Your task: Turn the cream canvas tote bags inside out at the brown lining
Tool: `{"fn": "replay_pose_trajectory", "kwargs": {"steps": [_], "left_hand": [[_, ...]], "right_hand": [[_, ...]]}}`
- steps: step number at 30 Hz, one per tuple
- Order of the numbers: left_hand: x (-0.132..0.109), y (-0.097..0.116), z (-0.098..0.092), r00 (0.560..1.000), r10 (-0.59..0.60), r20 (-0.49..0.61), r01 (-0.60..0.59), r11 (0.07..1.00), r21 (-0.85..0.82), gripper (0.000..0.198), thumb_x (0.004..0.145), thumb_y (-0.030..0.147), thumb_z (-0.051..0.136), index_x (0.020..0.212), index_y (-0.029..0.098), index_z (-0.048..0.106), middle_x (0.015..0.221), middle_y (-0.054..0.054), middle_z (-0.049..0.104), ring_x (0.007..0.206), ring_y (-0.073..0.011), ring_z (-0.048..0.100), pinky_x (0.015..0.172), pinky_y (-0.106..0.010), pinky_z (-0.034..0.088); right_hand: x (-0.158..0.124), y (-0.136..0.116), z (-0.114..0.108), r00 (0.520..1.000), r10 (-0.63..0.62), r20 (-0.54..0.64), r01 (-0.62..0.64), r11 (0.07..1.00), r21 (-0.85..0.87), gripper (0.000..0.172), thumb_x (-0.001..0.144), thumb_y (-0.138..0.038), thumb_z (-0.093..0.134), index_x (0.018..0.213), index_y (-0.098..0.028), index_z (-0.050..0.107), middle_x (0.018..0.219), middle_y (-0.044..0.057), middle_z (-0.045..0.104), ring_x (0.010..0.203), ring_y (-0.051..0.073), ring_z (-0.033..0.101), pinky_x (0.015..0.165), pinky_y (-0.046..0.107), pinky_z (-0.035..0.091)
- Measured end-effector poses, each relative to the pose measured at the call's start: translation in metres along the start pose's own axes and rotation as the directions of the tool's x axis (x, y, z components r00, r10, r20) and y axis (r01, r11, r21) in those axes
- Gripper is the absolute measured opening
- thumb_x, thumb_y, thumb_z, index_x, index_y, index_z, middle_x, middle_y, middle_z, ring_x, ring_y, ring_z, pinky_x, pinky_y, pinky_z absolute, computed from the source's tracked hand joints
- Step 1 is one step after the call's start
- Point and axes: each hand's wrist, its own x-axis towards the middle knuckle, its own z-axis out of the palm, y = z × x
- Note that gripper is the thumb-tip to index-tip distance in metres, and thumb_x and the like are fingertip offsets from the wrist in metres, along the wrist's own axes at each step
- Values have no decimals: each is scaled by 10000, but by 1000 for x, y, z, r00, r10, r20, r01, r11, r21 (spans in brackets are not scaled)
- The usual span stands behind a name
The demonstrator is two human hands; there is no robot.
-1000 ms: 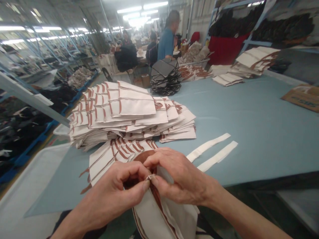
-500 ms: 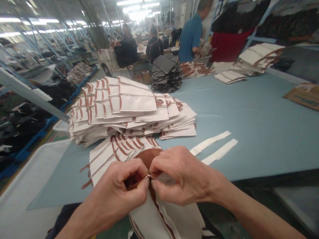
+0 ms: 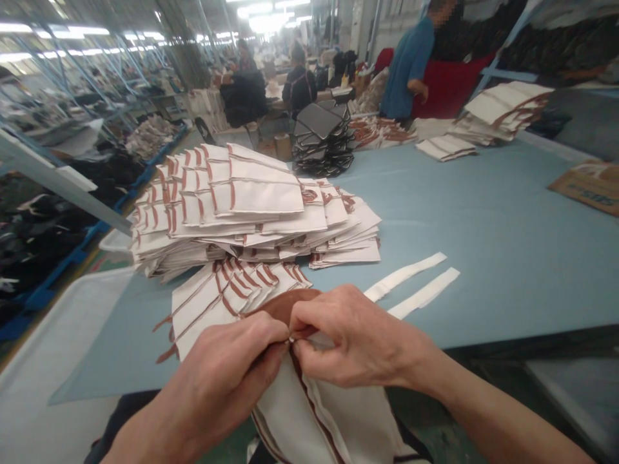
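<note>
A cream fabric piece with brown trim (image 3: 285, 412) hangs below my hands at the table's near edge, with a brown strap (image 3: 285, 306) curving up behind them. My left hand (image 3: 222, 380) pinches its top edge between thumb and forefinger. Right beside it, my right hand (image 3: 343, 341) pinches the same edge, the fingertips of both almost touching. A tiny light-coloured bit shows between them, too small to make out. Behind my hands lie smaller cream pieces with brown edging (image 3: 203, 303).
A tall stack of cream panels (image 3: 265, 187) stands behind on the blue table (image 3: 483, 258). Two white strips (image 3: 425, 290) lie to the right. Black frames (image 3: 322, 138) are piled farther back. A person in blue (image 3: 406, 64) stands beyond the table. Cardboard (image 3: 590, 187) lies far right.
My left hand has turned, its back now more to the camera and its thumb tucked lower. My right hand has barely moved. The person in blue has shifted right.
</note>
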Motion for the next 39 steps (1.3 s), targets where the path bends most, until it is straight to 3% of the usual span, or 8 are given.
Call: {"fn": "replay_pose_trajectory", "kwargs": {"steps": [7,11,14,19,22,25,34,39], "left_hand": [[-10,-10,7,967,254,-35,-236,935,265,296,1049,112,439,1277,242,576,870,-31,750,714,-155,686,673,-235,515],[-13,-12,10,959,279,-41,-247,902,354,347,1014,95,479,1289,269,599,851,-17,754,687,-166,687,677,-245,532],[-13,-11,10,966,256,-25,-233,914,331,332,1006,93,497,1263,269,612,870,-19,765,698,-163,699,670,-235,532],[-7,7,4,988,70,-137,-67,997,23,292,937,45,542,1138,250,594,846,12,745,693,-126,698,658,-197,511],[-2,19,-8,976,-217,25,219,966,-139,117,961,161,568,982,249,642,810,35,727,672,-118,669,624,-185,490],[2,23,-21,935,-295,199,330,928,-175,182,1012,284,563,869,245,668,794,40,717,697,-119,641,636,-185,464],[22,12,-26,925,-220,311,293,933,-210,323,1008,387,614,735,214,629,634,71,593,575,-91,525,542,-189,355],[25,13,-22,968,-57,246,66,997,-27,361,1092,336,479,769,219,591,677,62,628,580,-97,560,553,-227,353]], "right_hand": [[-3,-2,-9,960,219,176,-273,878,393,75,711,-116,618,687,-183,594,627,-62,551,592,93,480,555,199,339],[-2,3,-8,885,271,379,-457,662,594,72,746,-248,610,723,-180,600,622,-62,499,569,92,402,501,195,320],[-2,6,-2,877,309,369,-480,607,633,86,747,-255,582,702,-182,578,598,-67,462,552,85,367,479,187,289],[-7,-6,1,941,304,148,-338,825,452,88,715,-122,560,661,-190,548,590,-68,481,542,78,401,506,193,312],[-10,-15,-2,983,183,-34,-169,954,249,118,714,-77,557,669,-185,558,590,-71,514,521,66,415,551,210,323],[-13,-19,-1,993,51,-104,-40,994,103,119,732,-76,549,711,-183,597,611,-47,579,531,85,466,547,232,315],[-20,-24,-6,989,-91,-114,85,995,-55,157,933,-129,568,806,-177,647,707,6,714,618,134,623,599,268,386],[-26,-18,-10,995,-14,-97,11,999,-35,145,939,-143,588,820,-174,665,703,1,707,608,124,614,589,254,372]]}}
